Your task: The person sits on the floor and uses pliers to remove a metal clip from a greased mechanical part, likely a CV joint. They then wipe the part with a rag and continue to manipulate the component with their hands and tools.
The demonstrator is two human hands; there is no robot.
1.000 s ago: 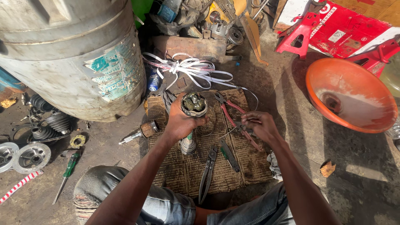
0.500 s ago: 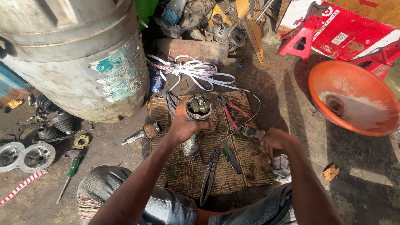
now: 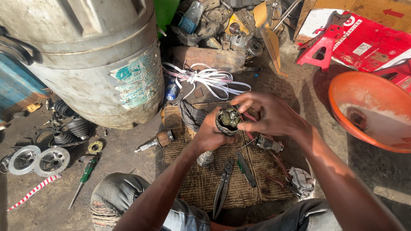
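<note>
Item: greasy joint housing (image 3: 228, 119), gripped in my L hand (image 3: 209, 134) above mat (image 3: 188, 179) top edge. R hand (image 3: 269, 115) fingertips pinch its rim. Pliers (image 3: 222, 188) near mat's bottom edge.

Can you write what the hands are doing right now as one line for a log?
left hand: holds greasy joint upright | right hand: fingertips at joint's top | under: woven mat | on mat: pliers

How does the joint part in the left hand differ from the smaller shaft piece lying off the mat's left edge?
The greasy joint is held upright in the left hand, its open cup facing the camera; the rusty shaft piece lies flat, untouched, across the edge of the woven mat. The right hand fingers only the joint. Both are dirty metal car parts.
</note>
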